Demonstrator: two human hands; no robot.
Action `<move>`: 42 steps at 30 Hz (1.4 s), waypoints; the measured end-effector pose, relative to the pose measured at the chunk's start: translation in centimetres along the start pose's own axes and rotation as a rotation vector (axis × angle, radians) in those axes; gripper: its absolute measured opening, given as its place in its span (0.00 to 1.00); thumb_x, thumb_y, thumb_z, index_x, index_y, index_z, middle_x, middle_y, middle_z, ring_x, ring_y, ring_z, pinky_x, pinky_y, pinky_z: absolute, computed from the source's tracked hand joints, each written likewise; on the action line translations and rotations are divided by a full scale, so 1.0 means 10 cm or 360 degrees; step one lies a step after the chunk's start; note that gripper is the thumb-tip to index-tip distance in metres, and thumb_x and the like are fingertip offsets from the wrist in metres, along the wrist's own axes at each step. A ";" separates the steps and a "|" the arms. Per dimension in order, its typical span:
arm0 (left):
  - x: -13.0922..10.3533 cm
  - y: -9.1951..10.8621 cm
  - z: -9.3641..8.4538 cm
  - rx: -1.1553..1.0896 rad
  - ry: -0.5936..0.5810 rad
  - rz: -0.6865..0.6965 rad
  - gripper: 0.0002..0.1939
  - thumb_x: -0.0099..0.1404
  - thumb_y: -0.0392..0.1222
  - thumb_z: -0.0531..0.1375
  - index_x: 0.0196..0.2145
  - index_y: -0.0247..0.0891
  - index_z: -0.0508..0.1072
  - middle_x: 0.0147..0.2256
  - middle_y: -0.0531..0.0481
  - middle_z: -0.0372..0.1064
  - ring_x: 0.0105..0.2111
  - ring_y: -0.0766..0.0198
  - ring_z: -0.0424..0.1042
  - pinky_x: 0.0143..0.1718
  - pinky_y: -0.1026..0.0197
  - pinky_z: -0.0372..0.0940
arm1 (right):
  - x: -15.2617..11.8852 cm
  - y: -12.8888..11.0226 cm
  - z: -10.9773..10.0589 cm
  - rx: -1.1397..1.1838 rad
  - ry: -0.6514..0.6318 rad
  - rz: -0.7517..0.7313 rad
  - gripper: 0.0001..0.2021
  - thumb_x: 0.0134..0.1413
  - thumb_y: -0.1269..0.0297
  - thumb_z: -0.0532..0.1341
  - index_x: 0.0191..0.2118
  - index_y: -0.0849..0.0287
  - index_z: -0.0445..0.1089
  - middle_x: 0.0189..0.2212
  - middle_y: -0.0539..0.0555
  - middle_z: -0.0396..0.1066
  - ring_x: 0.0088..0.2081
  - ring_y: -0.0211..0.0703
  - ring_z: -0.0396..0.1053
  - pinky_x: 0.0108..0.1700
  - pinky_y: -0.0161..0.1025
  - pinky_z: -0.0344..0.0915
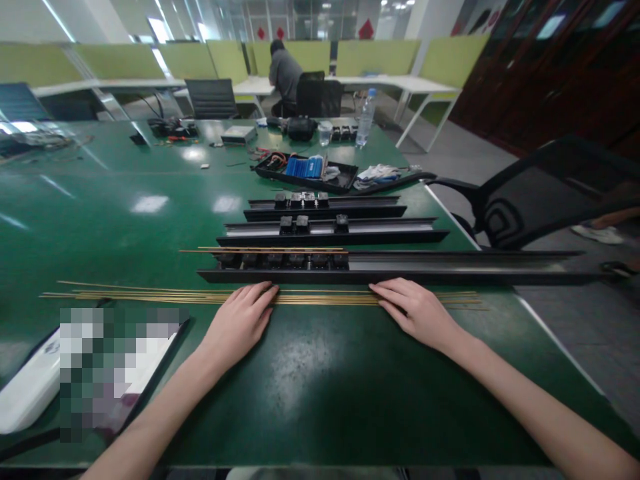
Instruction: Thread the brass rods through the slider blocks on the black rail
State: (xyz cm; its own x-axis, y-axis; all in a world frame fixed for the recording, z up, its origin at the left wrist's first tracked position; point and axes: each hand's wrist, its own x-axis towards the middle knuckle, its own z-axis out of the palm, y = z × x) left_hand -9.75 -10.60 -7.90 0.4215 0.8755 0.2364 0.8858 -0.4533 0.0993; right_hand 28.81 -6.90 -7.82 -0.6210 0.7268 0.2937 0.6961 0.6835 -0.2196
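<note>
Several thin brass-coloured rods lie side by side across the green table. My left hand rests on them left of centre, palm down, fingers slightly apart. On their right part lies my right hand, its fingers stretched inward and spread. Just beyond the rods is a long black channel with several black blocks in its left half. Two more thin rods lie along its far edge.
Two shorter black channels with blocks stand farther back, then a black tray with a blue part, gloves and a bottle. A white device lies front left. A black chair stands right; a person sits beyond.
</note>
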 end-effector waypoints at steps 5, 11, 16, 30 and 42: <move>0.08 -0.01 0.04 -0.0018 -0.0029 -0.0039 0.16 0.73 0.39 0.50 0.51 0.38 0.73 0.46 0.40 0.72 0.46 0.50 0.70 0.46 0.48 0.69 | 0.03 -0.03 -0.01 0.0026 -0.0019 -0.0008 0.14 0.67 0.67 0.57 0.52 0.59 0.75 0.46 0.61 0.75 0.47 0.52 0.72 0.47 0.50 0.74; 0.12 -0.05 -0.01 -0.0140 -0.0070 0.0017 0.13 0.74 0.41 0.49 0.44 0.40 0.73 0.41 0.44 0.71 0.43 0.54 0.69 0.44 0.52 0.68 | 0.01 0.02 0.02 -0.0003 -0.0014 -0.0152 0.14 0.68 0.70 0.54 0.48 0.58 0.77 0.42 0.60 0.75 0.43 0.49 0.72 0.41 0.45 0.73; 0.12 -0.09 -0.01 -0.0121 -0.0091 0.0047 0.14 0.75 0.43 0.48 0.44 0.40 0.74 0.41 0.44 0.71 0.42 0.55 0.69 0.44 0.53 0.68 | 0.00 0.00 0.02 -0.0115 0.0001 -0.0165 0.14 0.68 0.70 0.53 0.48 0.59 0.76 0.41 0.61 0.75 0.42 0.49 0.72 0.39 0.44 0.72; 0.13 0.01 -0.05 -0.0379 0.0387 0.0126 0.11 0.70 0.38 0.56 0.46 0.42 0.76 0.44 0.44 0.76 0.44 0.57 0.74 0.47 0.55 0.69 | 0.07 -0.04 -0.02 -0.0274 0.0142 -0.0223 0.14 0.66 0.71 0.56 0.51 0.60 0.75 0.44 0.61 0.76 0.44 0.52 0.73 0.44 0.49 0.72; 1.04 -0.13 -0.73 -0.0690 0.0635 -0.0149 0.10 0.65 0.46 0.62 0.40 0.42 0.81 0.37 0.46 0.79 0.36 0.57 0.75 0.39 0.59 0.68 | 0.67 -0.04 -0.30 0.0429 0.0635 0.0108 0.09 0.65 0.66 0.59 0.46 0.54 0.76 0.42 0.56 0.75 0.44 0.48 0.73 0.46 0.46 0.71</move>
State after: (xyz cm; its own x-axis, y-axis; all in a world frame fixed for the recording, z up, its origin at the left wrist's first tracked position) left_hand -7.91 -2.17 1.49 0.1657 0.8224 0.5443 0.7204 -0.4778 0.5027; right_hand 25.48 -2.49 -2.99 -0.3540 0.7234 0.5928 0.5794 0.6671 -0.4682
